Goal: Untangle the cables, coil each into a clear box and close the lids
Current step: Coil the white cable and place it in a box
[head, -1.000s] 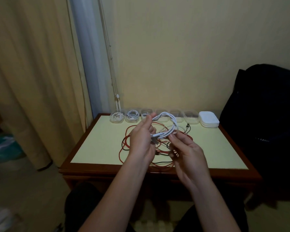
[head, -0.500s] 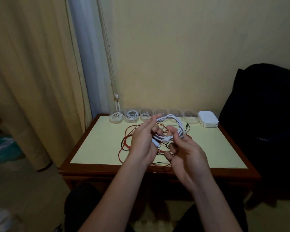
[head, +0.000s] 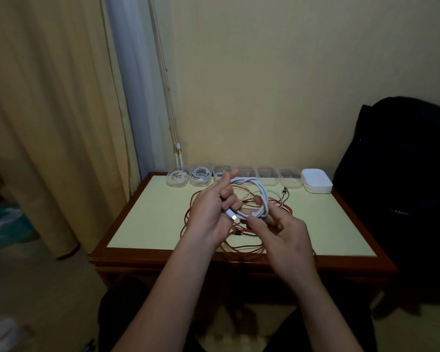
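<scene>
I hold a white cable [head: 261, 193] wound into a loose coil above the middle of the table. My left hand [head: 211, 214] grips the coil's left side, and the cable's plug sticks out by its fingers. My right hand [head: 282, 229] pinches the coil's lower right part with thumb and fingers. Under both hands lies a tangle of red and black cables [head: 239, 240] on the yellow tabletop. Along the far edge stands a row of clear boxes [head: 290, 177]; the three on the left each hold a coiled white cable [head: 201, 175].
A stack of white lids [head: 316, 182] sits at the far right end of the row. The table [head: 148, 214] has a dark wooden rim. A black bag [head: 404, 174] stands right of it, a curtain [head: 48, 123] hangs at the left.
The coil has been gathered tighter between my hands. My right hand has shifted along its lower right side, and the plug end now shows by my left fingers.
</scene>
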Demonstrator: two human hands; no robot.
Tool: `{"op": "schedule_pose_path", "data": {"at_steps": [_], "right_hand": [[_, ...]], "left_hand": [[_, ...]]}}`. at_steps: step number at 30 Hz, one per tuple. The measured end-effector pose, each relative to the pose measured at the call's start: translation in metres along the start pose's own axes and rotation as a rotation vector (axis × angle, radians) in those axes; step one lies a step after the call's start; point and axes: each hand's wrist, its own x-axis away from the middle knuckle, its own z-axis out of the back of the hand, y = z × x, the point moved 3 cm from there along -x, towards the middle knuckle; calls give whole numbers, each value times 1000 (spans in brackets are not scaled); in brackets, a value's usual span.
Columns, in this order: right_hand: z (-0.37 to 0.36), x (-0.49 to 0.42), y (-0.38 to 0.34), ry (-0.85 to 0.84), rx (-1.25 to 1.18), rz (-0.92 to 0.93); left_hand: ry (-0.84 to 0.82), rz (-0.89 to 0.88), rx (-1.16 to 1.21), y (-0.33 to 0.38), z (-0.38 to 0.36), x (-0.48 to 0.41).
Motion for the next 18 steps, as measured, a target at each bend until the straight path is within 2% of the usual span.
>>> {"op": "schedule_pose_path", "data": {"at_steps": [2,5,9,15,18], "right_hand": [[1,0,-2,4,-6,26],[2,-1,1,105,-127,-17],[7,-3,3,194,-61,40],[16,-8,11,317,-39,18],[17,-8,15,330,-59,-15]], "left_hand": [[-8,16,2,1,1,-1],[-49,51,-20,-1,0,0],[-61,57,-135,-2,-2,4],[44,34,-334,-4,19,4],[-24,34,-345,-2,23,4]]}}
